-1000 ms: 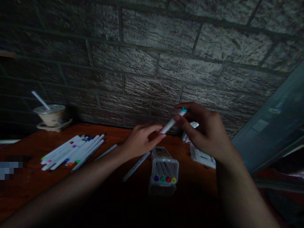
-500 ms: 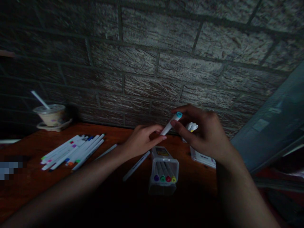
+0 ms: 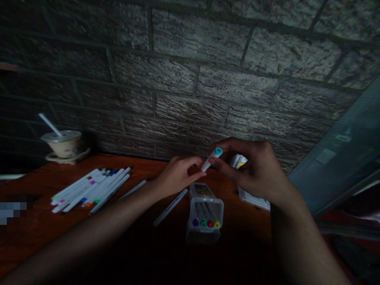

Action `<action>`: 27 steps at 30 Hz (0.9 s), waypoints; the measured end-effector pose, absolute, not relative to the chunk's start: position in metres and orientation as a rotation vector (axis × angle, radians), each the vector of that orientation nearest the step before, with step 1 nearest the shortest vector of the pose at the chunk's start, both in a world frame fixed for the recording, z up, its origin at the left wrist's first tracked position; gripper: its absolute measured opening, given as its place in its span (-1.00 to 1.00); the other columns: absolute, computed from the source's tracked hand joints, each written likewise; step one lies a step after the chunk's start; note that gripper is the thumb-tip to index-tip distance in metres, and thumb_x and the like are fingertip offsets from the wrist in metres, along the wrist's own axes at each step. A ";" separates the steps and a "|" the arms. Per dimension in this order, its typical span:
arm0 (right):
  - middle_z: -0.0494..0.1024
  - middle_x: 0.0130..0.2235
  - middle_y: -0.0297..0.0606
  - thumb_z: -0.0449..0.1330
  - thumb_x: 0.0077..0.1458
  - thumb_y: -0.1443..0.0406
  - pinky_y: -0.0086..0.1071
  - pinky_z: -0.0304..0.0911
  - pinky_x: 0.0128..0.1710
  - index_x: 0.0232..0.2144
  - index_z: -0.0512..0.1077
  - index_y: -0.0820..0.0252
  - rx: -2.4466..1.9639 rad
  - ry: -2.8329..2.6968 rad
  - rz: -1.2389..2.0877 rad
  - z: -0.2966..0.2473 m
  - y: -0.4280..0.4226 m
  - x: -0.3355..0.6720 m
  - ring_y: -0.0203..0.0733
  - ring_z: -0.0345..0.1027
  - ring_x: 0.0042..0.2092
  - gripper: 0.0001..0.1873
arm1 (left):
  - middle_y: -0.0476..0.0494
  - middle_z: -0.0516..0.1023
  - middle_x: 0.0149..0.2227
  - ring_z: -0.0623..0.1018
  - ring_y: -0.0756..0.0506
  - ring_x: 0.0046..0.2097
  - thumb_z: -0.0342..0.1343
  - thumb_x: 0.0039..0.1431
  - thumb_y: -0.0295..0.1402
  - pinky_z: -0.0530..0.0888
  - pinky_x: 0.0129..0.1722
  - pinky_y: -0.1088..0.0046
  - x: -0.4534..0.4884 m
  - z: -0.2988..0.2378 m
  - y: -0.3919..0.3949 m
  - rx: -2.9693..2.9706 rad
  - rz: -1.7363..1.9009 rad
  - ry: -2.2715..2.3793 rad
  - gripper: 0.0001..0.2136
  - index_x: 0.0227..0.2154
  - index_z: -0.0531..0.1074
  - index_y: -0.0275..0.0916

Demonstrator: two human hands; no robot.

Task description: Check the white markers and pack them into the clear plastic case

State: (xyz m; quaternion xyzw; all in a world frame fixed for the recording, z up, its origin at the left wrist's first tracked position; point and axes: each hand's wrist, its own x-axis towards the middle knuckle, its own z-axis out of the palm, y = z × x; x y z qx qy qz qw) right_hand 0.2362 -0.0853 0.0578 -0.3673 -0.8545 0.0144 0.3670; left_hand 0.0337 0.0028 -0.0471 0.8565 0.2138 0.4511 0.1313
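Note:
Both hands hold one white marker with a teal end cap point(image 3: 213, 156) above the table. My right hand point(image 3: 252, 170) pinches its upper, capped part between thumb and fingers. My left hand point(image 3: 178, 175) pinches the lower end with its fingertips. Directly below them lies a clear plastic marker case point(image 3: 204, 209), open toward me, with several markers inside showing purple, green, red and yellow ends. A single white marker point(image 3: 170, 206) lies on the table beside the case.
A loose group of several white markers point(image 3: 90, 190) lies on the reddish wooden table point(image 3: 38, 237) at left. A cup with a straw point(image 3: 63, 145) stands at the back left. White packaging point(image 3: 253, 196) sits behind my right hand. A brick wall is close behind.
My right hand has come down and left along the marker, tipping its teal end lower and toward me. My left hand has stayed nearly in place.

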 end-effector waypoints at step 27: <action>0.62 -0.44 -0.28 0.46 0.10 0.13 -0.39 0.37 -0.45 -0.19 0.60 0.13 -1.003 -1.425 0.973 -0.047 -0.081 0.317 -0.23 0.47 -0.45 -0.72 | -0.08 0.69 -0.28 0.63 -0.02 -0.30 0.30 0.27 -0.41 0.51 -0.31 0.49 0.033 -0.008 -0.044 2.364 1.533 0.304 -0.86 -0.13 0.63 -0.26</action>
